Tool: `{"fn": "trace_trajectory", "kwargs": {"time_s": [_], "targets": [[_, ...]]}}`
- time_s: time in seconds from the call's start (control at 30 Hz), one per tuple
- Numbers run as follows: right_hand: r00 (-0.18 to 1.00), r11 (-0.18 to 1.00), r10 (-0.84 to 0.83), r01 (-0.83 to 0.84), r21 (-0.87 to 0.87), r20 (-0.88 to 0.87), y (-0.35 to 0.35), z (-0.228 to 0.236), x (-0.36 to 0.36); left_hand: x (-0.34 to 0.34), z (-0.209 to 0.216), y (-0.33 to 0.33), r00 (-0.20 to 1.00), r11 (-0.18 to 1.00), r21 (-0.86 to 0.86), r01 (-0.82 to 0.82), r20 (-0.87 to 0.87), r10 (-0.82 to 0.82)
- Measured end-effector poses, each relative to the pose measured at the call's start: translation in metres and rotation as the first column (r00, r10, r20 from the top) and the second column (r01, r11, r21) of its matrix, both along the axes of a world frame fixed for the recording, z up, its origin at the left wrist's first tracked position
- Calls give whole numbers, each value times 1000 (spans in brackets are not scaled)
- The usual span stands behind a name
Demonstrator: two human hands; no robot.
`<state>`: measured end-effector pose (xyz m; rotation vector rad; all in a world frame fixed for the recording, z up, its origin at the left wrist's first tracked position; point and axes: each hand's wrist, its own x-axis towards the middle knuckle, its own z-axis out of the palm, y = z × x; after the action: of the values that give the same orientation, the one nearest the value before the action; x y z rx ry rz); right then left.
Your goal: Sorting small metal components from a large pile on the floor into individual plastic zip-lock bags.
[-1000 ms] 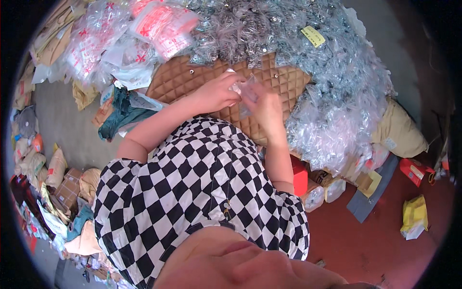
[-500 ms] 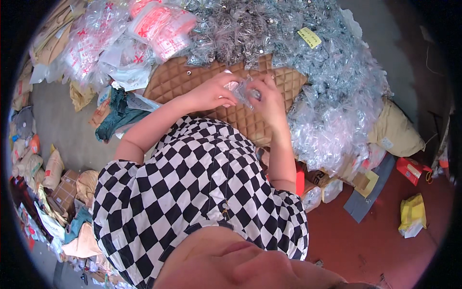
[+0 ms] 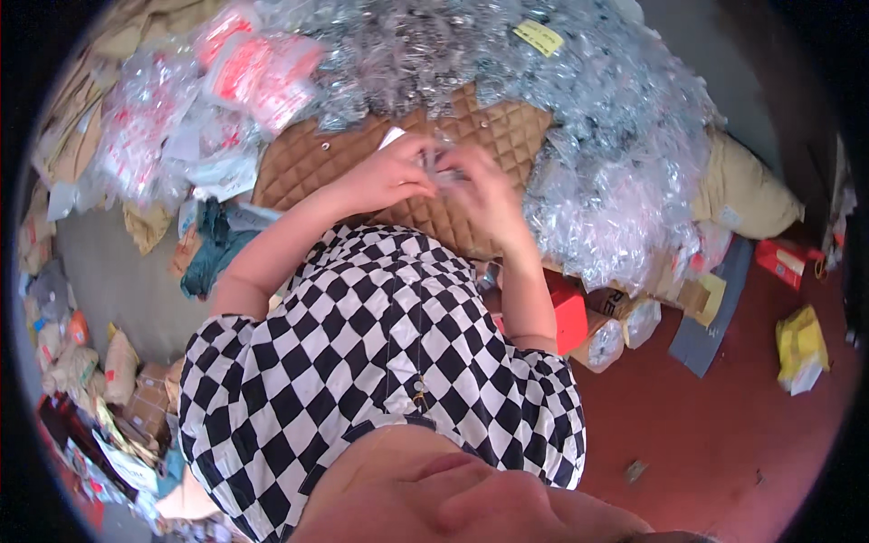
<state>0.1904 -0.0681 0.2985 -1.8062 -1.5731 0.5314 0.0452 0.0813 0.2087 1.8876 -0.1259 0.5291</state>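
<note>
Above the brown quilted pad (image 3: 299, 172), my two hands are close together at a small clear plastic bag (image 3: 432, 163). My left hand (image 3: 394, 174) is closed on it, and a white piece (image 3: 392, 138) sticks out beyond its fingers. My right hand (image 3: 484, 185) is curled in from the other side with its fingers on the bag, slightly smeared by motion. What the bag contains is hidden by the fingers. Past the pad spreads a large heap of small clear bags (image 3: 597, 118) with metal-looking parts in many of them.
Clear bags with red print (image 3: 262, 77) lie at the far left. A yellow label (image 3: 539, 37) rests on the heap. By my right arm is a red box (image 3: 566, 312); a tan sack (image 3: 747, 185) and a yellow bag (image 3: 801, 344) lie farther right. Sacks and cartons (image 3: 149, 403) crowd the left.
The surroundings have shifted slightly in view. My right hand has moved in against my left, covering more of the clear bag, and the pink-and-white printed piece in my left hand shows less.
</note>
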Motion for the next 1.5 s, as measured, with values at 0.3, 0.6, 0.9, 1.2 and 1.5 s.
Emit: {"fn": "trace_trajectory", "kwargs": {"time_s": [0.3, 0.6, 0.9, 1.2, 1.5], "targets": [[922, 982, 186, -167, -83, 339, -2, -11, -3, -3, 30, 11, 998, 982, 180, 63, -36, -57], [839, 945, -278, 327, -24, 468, -39, 3, 47, 19, 14, 8, 946, 909, 286, -302, -29, 323], [682, 717, -697, 668, 202, 221, -74, 31, 146, -51, -116, 7, 866, 768, 640, -39, -361, 345], [390, 452, -760, 892, -8, 521, -174, -64, 239, -52, -145, 6, 913, 782, 611, -121, -240, 329], [399, 800, -526, 531, 279, 751, -42, -18, 237, -69, -130, 16, 833, 839, 529, -128, -402, 380]]}}
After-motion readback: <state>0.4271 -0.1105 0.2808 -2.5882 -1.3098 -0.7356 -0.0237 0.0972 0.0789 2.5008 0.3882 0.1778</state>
